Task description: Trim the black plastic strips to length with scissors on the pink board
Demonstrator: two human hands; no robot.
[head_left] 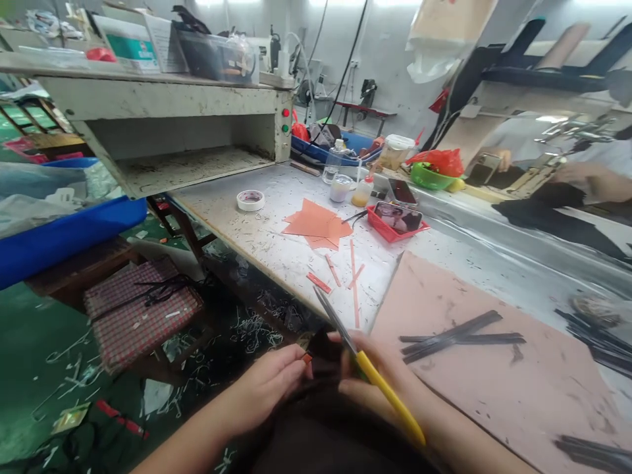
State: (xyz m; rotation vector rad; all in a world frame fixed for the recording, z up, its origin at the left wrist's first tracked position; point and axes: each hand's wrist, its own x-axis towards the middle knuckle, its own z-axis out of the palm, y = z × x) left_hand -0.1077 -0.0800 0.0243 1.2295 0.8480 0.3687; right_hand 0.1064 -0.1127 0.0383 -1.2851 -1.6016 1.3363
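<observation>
My left hand (274, 380) is closed in a pinch, low in the middle, close to my dark clothing. A small orange piece (307, 358) shows between its fingertips; most of it is hidden. Just to the right, my right hand (365, 394) grips scissors with a yellow handle (390, 397). Their metal blades point up and away, toward the table edge, apart from the left hand's piece. Beyond the tips lie a short red-orange strip (318, 283) and several thin orange strips (354, 276). Farther back, flat orange sheets (316, 226) overlap on the white table.
Black strips (451, 337) cross on a pinkish board (484, 388) at right. A red tray (390, 232) holds a phone (397, 216). Tape (250, 201), bottles and a jar stand behind. A checked stool (143, 309) is at left. Another person's hand (582, 179) is by a sewing machine.
</observation>
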